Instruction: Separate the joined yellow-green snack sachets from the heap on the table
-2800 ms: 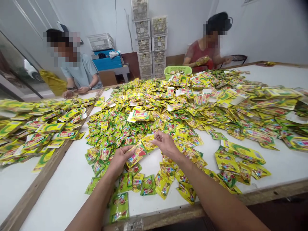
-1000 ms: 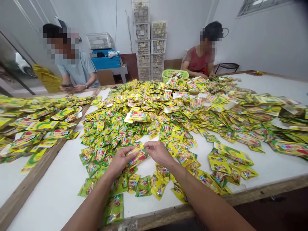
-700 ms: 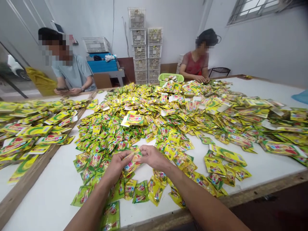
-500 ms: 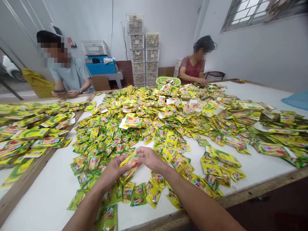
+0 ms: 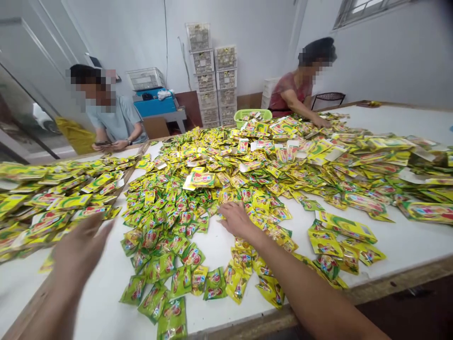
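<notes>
My left hand [image 5: 79,243], blurred by motion, is over the wooden divider beside the left pile of flat yellow boxes [image 5: 69,203]. Its thumb stands apart from the fingers, and I see nothing held. My right hand [image 5: 236,218] is at the near edge of the big heap of sachets, fingers bent and bunched together. Whatever lies under those fingertips is hidden. Green sachets [image 5: 159,267] with a red fruit print lie left of my right hand, and yellow sachets [image 5: 237,276] lie below it. A printed yellow box [image 5: 201,178] rests on the heap beyond.
A wooden strip [image 5: 115,191] divides the white table [image 5: 106,288]. More boxes [image 5: 368,205] are heaped at right. A green basket [image 5: 253,112] stands at the far edge, with stacked crates [image 5: 207,82] behind. One person [image 5: 118,118] holds a phone; another person [image 5: 292,94] reaches into the heap.
My left hand has left the small yellow box that both hands held and swung left to the divider. My right hand has let go of it and moved to the sachets. The view has shifted slightly.
</notes>
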Motion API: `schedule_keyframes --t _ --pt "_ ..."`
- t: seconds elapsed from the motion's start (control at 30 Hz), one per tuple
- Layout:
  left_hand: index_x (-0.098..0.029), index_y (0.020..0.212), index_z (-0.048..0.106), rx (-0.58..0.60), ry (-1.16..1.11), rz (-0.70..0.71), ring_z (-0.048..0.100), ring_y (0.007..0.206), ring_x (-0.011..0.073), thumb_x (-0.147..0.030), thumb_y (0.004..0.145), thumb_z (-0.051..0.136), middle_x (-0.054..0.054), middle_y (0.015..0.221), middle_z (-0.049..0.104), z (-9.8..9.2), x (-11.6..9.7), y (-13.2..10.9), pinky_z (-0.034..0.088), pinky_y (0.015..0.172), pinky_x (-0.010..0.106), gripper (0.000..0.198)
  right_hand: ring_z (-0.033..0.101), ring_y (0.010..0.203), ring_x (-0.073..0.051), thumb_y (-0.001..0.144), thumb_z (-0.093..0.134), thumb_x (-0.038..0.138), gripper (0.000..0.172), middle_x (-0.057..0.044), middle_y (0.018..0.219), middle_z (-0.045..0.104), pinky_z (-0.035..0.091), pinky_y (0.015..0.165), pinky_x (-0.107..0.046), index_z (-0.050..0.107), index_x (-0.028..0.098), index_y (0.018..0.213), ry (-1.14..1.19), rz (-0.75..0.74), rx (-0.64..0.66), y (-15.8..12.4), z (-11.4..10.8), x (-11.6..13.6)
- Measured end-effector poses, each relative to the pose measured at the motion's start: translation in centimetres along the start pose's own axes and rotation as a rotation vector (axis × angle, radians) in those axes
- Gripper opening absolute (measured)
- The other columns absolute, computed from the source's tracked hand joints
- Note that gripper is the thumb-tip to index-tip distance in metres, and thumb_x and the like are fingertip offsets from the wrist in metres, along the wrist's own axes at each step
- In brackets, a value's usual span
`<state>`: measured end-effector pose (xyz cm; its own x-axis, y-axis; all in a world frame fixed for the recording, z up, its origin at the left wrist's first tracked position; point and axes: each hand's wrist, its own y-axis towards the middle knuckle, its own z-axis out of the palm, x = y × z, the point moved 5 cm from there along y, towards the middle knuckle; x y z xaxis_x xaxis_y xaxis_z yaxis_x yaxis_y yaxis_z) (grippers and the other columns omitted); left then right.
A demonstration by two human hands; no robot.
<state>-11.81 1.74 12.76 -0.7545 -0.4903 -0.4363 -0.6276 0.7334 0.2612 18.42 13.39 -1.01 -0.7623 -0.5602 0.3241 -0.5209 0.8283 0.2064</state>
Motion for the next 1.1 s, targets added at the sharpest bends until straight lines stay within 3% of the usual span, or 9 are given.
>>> schedule_keyframes --t 0.17,0.3,0.4,0.5,0.67,0.77,0.87,1.03,1.1 --pt "-0.021 0.079 0.071 0.397 -0.382 0.255 0.065 0.081 0.0245 -0.043 0.068 0.060 0.005 0.087 0.073 10.5 -7.5 -3.1 0.046 0.073 0.031 0.027 0.055 0.091 -0.021 0.072 0.045 0.001 0.035 -0.009 0.093 0.064 0.041 0.079 -0.032 0.059 0.016 0.100 0.111 -0.014 -0.001 -1.7 -0.5 0.8" --pt "-0.016 0.079 0.070 0.608 -0.671 0.195 0.063 0.069 0.0214 -0.048 0.066 0.063 0.005 0.074 0.072 14.4 -10.3 -6.5 0.044 0.062 0.028 0.035 0.059 0.089 -0.018 0.075 0.045 0.009 0.034 -0.006 0.098 0.064 0.043 0.081 -0.032 0.055 0.020 0.106 0.646 0.237 -0.186 -2.0 -1.6 -0.8" --pt "-0.014 0.069 0.065 0.793 -0.915 0.023 0.058 0.055 0.0150 -0.051 0.059 0.069 0.002 0.058 0.065 16.6 -10.6 -8.5 0.043 0.056 0.025 0.039 0.060 0.086 -0.017 0.075 0.054 0.021 0.027 -0.004 0.089 0.065 0.046 0.076 -0.030 0.055 0.020 0.102 1.150 0.302 -0.128 -1.6 -1.0 -0.2" --pt "-0.016 0.051 0.053 0.839 -1.015 -0.074 0.052 0.045 0.0114 -0.050 0.051 0.076 -0.003 0.044 0.055 17.6 -10.2 -9.3 0.041 0.051 0.023 0.041 0.060 0.081 -0.015 0.071 0.061 0.029 0.029 -0.003 0.083 0.065 0.045 0.074 -0.029 0.058 0.019 0.098 1.298 0.295 -0.065 -1.4 -0.6 0.9" --pt "-0.017 0.048 0.050 0.924 -0.957 0.017 0.047 0.039 0.0098 -0.045 0.053 0.076 -0.001 0.040 0.056 17.5 -10.1 -10.0 0.036 0.045 0.022 0.039 0.051 0.057 -0.012 0.066 0.066 0.044 0.030 0.002 0.061 0.059 0.040 0.057 -0.024 0.065 0.015 0.074 1.173 0.328 0.046 -1.9 -0.1 1.6" --pt "-0.016 0.052 0.053 1.062 -1.061 0.005 0.047 0.038 0.0089 -0.042 0.055 0.076 -0.001 0.041 0.057 17.6 -10.4 -10.7 0.035 0.045 0.021 0.035 0.050 0.051 -0.011 0.063 0.068 0.050 0.036 0.001 0.058 0.058 0.040 0.052 -0.024 0.062 0.014 0.068 1.410 0.365 0.121 -2.2 0.3 2.2" --pt "-0.015 0.060 0.057 1.074 -1.139 0.002 0.046 0.039 0.0080 -0.040 0.057 0.075 -0.002 0.042 0.057 17.8 -10.3 -10.8 0.034 0.046 0.021 0.031 0.055 0.055 -0.013 0.061 0.070 0.049 0.039 -0.001 0.063 0.061 0.044 0.056 -0.027 0.061 0.015 0.078 1.609 0.367 0.216 -2.4 0.5 2.9" --pt "-0.015 0.065 0.060 1.014 -0.991 0.071 0.051 0.048 0.0116 -0.037 0.062 0.070 0.001 0.052 0.061 18.2 -9.7 -9.5 0.039 0.052 0.023 0.025 0.052 0.058 -0.014 0.066 0.066 0.042 0.027 0.000 0.065 0.061 0.039 0.055 -0.025 0.064 0.016 0.075 1.128 0.349 0.031 -2.1 0.0 0.6" --pt "-0.016 0.073 0.062 0.846 -0.809 0.189 0.056 0.057 0.0162 -0.037 0.067 0.065 0.004 0.062 0.065 18.0 -9.8 -8.2 0.041 0.059 0.027 0.022 0.046 0.053 -0.013 0.071 0.059 0.041 0.024 0.002 0.057 0.055 0.033 0.051 -0.024 0.063 0.018 0.072 0.853 0.420 -0.123 -2.1 -0.9 -1.2"
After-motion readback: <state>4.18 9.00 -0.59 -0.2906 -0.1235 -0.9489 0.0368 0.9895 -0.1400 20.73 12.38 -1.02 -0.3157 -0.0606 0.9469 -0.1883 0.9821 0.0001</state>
